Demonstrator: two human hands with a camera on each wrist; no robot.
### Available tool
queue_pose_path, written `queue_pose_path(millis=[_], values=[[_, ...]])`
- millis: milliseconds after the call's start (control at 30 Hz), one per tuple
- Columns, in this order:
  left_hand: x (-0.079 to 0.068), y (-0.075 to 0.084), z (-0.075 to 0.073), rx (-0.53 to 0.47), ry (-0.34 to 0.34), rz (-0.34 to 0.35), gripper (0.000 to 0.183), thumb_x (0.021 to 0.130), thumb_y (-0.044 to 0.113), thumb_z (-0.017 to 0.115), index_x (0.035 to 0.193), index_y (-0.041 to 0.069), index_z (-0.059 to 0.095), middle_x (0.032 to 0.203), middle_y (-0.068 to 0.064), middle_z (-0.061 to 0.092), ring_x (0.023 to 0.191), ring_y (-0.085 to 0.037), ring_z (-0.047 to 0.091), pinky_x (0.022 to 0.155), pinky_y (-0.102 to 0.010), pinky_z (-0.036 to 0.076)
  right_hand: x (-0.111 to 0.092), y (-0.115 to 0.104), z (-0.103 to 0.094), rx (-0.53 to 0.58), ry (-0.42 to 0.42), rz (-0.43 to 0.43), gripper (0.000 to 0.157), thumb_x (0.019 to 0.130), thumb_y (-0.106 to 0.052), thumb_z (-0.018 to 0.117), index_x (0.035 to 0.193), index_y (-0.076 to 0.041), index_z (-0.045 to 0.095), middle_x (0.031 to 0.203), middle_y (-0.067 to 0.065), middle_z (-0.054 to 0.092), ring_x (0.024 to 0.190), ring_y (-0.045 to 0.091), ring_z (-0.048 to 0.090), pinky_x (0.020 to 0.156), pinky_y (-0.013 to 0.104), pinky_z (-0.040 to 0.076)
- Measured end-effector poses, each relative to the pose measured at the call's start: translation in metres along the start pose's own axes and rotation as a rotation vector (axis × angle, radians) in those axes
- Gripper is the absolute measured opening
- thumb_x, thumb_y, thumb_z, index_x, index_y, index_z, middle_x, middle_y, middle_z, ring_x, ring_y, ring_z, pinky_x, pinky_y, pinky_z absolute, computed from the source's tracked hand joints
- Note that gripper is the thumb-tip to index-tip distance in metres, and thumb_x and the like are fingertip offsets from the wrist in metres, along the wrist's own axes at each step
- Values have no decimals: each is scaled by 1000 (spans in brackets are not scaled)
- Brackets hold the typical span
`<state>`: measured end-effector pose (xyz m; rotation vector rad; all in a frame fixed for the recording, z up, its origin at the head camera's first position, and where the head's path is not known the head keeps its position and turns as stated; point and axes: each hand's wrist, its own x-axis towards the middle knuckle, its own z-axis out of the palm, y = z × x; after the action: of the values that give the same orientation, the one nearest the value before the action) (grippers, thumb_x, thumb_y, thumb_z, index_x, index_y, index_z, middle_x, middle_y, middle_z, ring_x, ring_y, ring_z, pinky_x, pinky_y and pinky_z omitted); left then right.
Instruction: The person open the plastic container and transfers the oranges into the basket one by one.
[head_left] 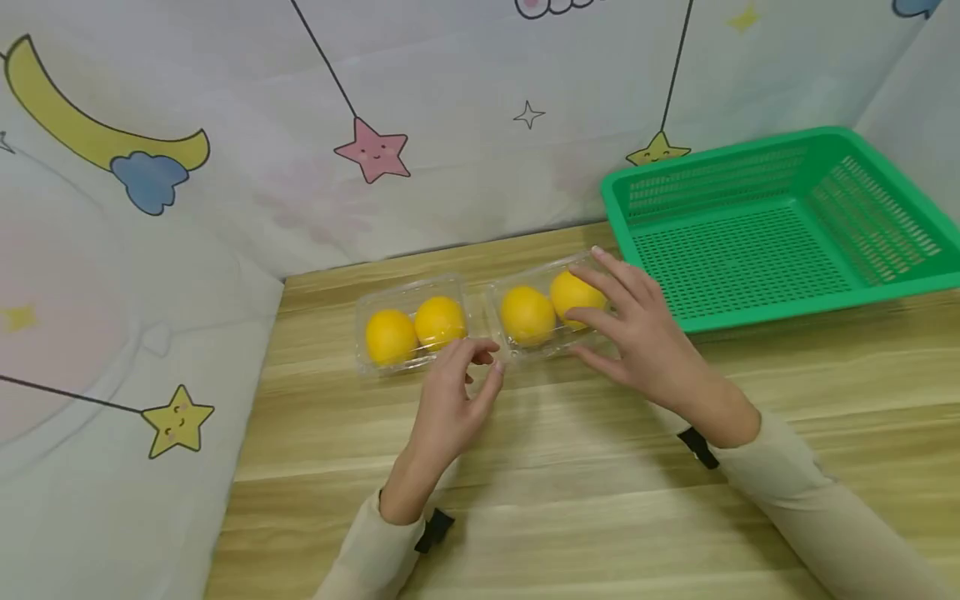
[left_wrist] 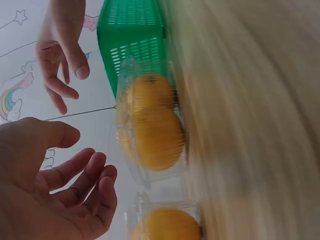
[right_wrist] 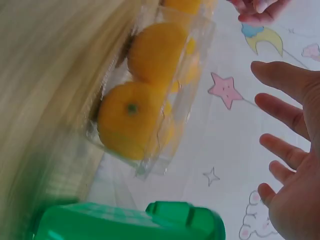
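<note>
Two clear plastic boxes stand side by side on the wooden table, oranges showing through each. In the head view the left box (head_left: 412, 287) shows two oranges, and the right box (head_left: 517, 282) two more. My left hand (head_left: 453, 400) hovers near the front corners where the boxes meet, fingers loosely bent with nothing between them. Over the right box is my right hand (head_left: 637, 333), fingers spread and holding nothing, partly covering an orange (head_left: 573, 287). The right wrist view has that hand (right_wrist: 295, 145) apart from the box (right_wrist: 140, 95), its fingers extended.
A green plastic basket (head_left: 738, 312) with slotted sides stands at the back right, close beside the right box. A printed cloth (head_left: 465, 167) with stars and a moon rises behind the table (head_left: 570, 517) and along its left side.
</note>
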<state>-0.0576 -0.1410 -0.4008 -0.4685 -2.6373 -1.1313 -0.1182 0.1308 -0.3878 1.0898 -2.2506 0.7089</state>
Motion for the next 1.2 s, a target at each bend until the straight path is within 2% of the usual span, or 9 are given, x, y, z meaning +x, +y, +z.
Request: queue_pose_path(millis=[67, 167, 400, 567, 767, 867, 1000, 1100, 1200], values=[[-1, -2, 0, -28, -2, -21, 17, 103, 12, 69, 117, 3, 71, 104, -8, 72, 99, -31, 69, 76, -42, 58, 1, -3, 6, 4, -3, -45, 36, 74, -10, 96, 103, -5, 75, 150, 25, 56, 150, 48, 35, 116, 68, 31], [-2, -5, 3, -96, -12, -74, 15, 102, 10, 68, 114, 3, 73, 104, -8, 75, 96, -27, 71, 76, -41, 61, 1, -8, 12, -8, -32, -65, 28, 77, -10, 95, 98, -8, 77, 150, 21, 57, 152, 45, 35, 116, 68, 31], [-6, -6, 11, -248, -118, -260, 21, 106, 18, 65, 112, 1, 75, 102, -9, 77, 93, -23, 73, 77, -34, 63, 0, -14, 22, -47, -53, -74, 21, 75, -6, 95, 90, -9, 81, 148, 16, 61, 149, 44, 40, 116, 68, 29], [-6, -12, 17, -304, -129, -296, 20, 106, 16, 65, 110, 0, 76, 98, -10, 75, 88, -21, 70, 77, -27, 59, 1, -17, 28, -81, -71, -57, 20, 74, -7, 95, 87, -10, 81, 147, 16, 62, 149, 43, 39, 114, 71, 26], [-4, -19, 26, -386, -103, -324, 20, 104, 14, 66, 115, -2, 73, 95, -13, 73, 86, -20, 68, 82, -30, 57, 3, -18, 35, -129, -120, -13, 15, 76, -9, 94, 84, -11, 81, 148, 16, 61, 152, 41, 37, 117, 70, 23], [-2, -19, 31, -443, -115, -354, 21, 104, 12, 66, 118, -4, 69, 96, -17, 73, 85, -27, 69, 76, -27, 57, 3, -18, 38, -159, -139, 13, 12, 79, -11, 93, 81, -10, 81, 148, 16, 62, 152, 40, 38, 117, 69, 23], [1, -18, 36, -567, -161, -457, 24, 107, 13, 62, 123, -5, 63, 103, -25, 73, 86, -31, 70, 67, -25, 57, 2, -19, 41, -165, -160, 43, 12, 82, -11, 91, 80, -8, 80, 147, 15, 63, 153, 39, 38, 118, 68, 22], [4, -19, 39, -659, -179, -560, 23, 108, 15, 60, 124, -2, 59, 108, -24, 73, 88, -22, 71, 66, -25, 57, 3, -19, 43, -158, -163, 56, 12, 82, -11, 91, 80, -8, 80, 144, 15, 65, 154, 39, 37, 119, 68, 21], [7, -20, 41, -758, -176, -632, 18, 109, 15, 59, 121, 2, 57, 106, -17, 74, 87, -14, 70, 65, -24, 56, 5, -18, 43, -153, -163, 60, 12, 82, -10, 91, 79, -10, 80, 140, 15, 66, 154, 40, 37, 119, 69, 22]])
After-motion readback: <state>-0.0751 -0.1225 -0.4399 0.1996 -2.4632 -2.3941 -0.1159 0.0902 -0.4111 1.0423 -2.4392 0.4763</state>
